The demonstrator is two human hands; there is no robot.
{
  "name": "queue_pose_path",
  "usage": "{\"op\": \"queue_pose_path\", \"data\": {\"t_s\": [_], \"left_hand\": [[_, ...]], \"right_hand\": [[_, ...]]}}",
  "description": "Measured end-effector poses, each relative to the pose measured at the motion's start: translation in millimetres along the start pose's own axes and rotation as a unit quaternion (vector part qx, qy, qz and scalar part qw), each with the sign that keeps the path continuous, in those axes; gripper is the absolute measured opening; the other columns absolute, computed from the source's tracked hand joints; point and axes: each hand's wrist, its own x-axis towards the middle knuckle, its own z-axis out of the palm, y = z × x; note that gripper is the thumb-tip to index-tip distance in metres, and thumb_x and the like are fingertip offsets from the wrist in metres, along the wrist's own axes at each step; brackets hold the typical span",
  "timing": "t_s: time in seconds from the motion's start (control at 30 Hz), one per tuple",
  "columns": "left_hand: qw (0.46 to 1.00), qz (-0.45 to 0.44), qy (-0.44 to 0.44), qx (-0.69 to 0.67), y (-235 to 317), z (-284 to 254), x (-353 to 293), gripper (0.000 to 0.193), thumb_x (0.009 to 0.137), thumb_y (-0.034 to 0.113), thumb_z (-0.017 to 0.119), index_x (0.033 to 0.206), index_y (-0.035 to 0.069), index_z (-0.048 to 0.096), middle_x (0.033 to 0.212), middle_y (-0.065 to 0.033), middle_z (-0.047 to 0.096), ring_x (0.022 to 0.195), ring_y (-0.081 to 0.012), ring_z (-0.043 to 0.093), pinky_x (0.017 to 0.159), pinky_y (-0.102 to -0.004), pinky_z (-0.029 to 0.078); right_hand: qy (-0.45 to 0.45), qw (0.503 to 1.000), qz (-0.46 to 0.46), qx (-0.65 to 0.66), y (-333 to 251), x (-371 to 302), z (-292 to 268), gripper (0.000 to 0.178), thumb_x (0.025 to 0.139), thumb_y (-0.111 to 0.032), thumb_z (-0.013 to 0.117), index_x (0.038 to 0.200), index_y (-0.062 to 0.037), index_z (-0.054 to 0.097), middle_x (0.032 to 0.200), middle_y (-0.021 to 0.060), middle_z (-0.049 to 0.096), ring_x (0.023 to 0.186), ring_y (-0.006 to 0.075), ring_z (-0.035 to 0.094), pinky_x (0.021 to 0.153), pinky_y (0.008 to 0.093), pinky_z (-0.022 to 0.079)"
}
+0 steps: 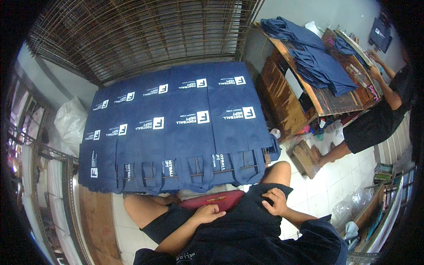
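My left hand [209, 214] rests on my lap beside a red seat or cushion [221, 199], its thumb out and its fingers loosely laid down, holding nothing. On my right thigh lies my right hand [274, 202], empty, with slightly bent fingers apart. In front of my knees, dark blue tote bags [176, 104] with white prints cover a broad surface in overlapping rows. Their handle loops [194, 174] hang at the near edge, and thin bars show between them. Neither hand touches the bags.
Stacked wire drying racks [145, 39] rise behind the bags. To the right, a wooden table [329, 104] carries blue bag piles [304, 53], where another person [380, 128] works. A wooden block [304, 159] is by that person's foot. Shelving [55, 198] stands left, near a plastic sack [73, 123].
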Motion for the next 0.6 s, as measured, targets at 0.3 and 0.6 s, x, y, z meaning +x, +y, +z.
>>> {"op": "queue_pose_path", "data": {"t_s": [0.3,0.6], "left_hand": [[0.998,-0.028,-0.034,0.04,14,-9,-4,0.052,0.079,0.06,0.058,0.076,0.009,0.056,0.069,-0.0077,0.06,0.067,-0.023,0.059,0.062,-0.0369,0.044],[0.999,-0.011,-0.02,0.035,9,-6,-2,0.051,0.08,0.059,0.06,0.073,0.008,0.055,0.067,-0.0074,0.06,0.064,-0.0214,0.059,0.058,-0.0356,0.044]], "right_hand": [[0.012,1.0,-0.007,-0.003,0,0,1,0.026,0.073,-0.026,0.067,0.089,-0.0049,0.065,0.086,0.0109,0.055,0.078,0.0286,0.055,0.068,0.0378,0.042],[0.015,1.0,-0.009,-0.009,0,0,1,0.026,0.073,-0.025,0.067,0.089,-0.005,0.065,0.085,0.0107,0.055,0.077,0.0285,0.055,0.068,0.0377,0.042]]}}
